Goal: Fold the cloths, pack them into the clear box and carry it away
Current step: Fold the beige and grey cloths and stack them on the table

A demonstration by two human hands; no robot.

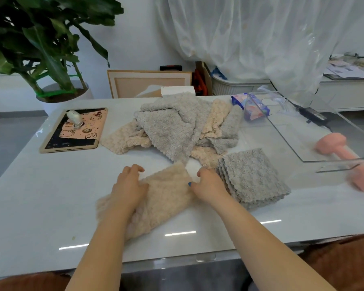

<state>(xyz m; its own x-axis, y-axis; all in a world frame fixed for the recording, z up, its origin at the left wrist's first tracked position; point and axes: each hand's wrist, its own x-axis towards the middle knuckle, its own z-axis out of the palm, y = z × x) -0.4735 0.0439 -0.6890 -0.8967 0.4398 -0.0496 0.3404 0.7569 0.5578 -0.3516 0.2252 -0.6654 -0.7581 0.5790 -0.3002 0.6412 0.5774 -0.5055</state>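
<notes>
Close head-worn wide view, forward-down over the table (51, 196), edges seemingly warped.

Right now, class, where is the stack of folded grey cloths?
In the head view, the stack of folded grey cloths lies right of centre on the table, beside the right hand, between the beige cloth it holds and the clear box.

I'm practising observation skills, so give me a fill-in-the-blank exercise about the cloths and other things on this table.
1. The left hand and right hand are on a ___ cloth.
2. The folded stack beside the right hand is ___.
3. The tablet lies to the ___ of the unfolded pile.
4. The dumbbell is ___.
Missing words: beige; gray; left; pink.
</notes>
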